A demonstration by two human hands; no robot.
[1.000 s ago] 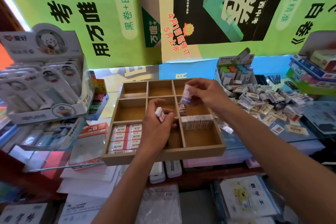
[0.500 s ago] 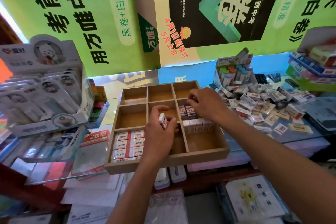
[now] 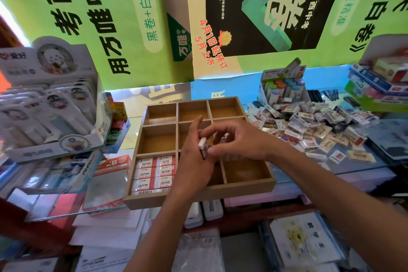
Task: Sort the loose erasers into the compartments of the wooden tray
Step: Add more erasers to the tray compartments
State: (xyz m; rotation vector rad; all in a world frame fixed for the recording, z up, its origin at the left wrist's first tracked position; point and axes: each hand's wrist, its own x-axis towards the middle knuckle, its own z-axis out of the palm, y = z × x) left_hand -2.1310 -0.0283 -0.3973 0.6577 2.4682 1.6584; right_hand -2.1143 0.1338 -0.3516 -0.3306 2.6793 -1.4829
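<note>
Over the wooden tray [image 3: 198, 192] on the counter, the left hand [image 3: 194, 165] pinches a small eraser [image 3: 202, 147] upright; the right hand [image 3: 240, 139] brings its curled, empty fingers [image 3: 215, 132] to it, probably to take it for slotting.

I have 1 head view, looking forward and down from close above the wooden tray [image 3: 199, 196], facing the posters [image 3: 254, 6] behind.

Both forearms reached forward, the left hand [image 3: 194, 161] and right hand [image 3: 238, 141] meeting with fingers curled.
</note>
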